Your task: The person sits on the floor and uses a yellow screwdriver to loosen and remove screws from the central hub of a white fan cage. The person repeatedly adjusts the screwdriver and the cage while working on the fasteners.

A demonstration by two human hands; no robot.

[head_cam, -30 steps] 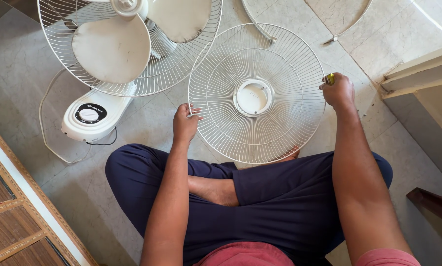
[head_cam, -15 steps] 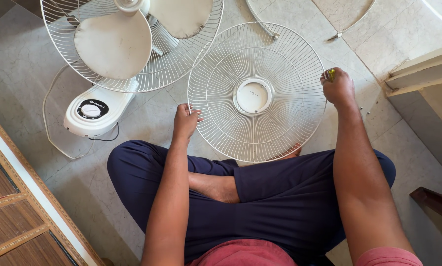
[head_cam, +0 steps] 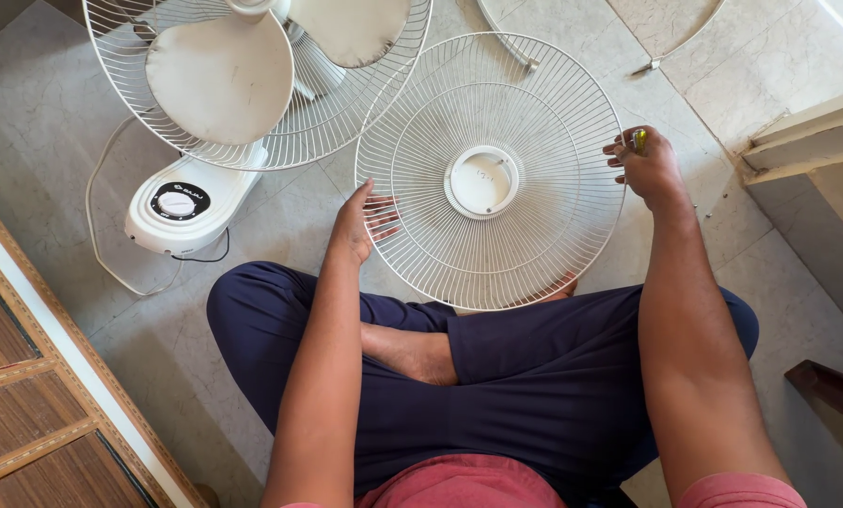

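A round white wire fan guard (head_cam: pixel 534 113) with a plain white centre disc (head_cam: pixel 482 181) is held tilted over my crossed legs. My left hand (head_cam: pixel 355 226) grips its left rim, thumb on top and fingers spread behind the wires. My right hand (head_cam: pixel 649 167) is at the guard's right rim, closed around a small yellow-green tool handle (head_cam: pixel 638 141), fingertips touching the wires.
A white fan with blades (head_cam: pixel 219 80) inside its rear guard lies at the upper left, above its base with a dial (head_cam: pixel 179 202) and cord. A thin metal rim band (head_cam: pixel 525 58) lies at the top. Wooden furniture (head_cam: pixel 36 395) stands left, a step (head_cam: pixel 807 141) right.
The guard has shifted slightly up and left. My left hand has slid lower along the rim and its fingers have spread behind the wires. My right hand's fingers have loosened on the rim.
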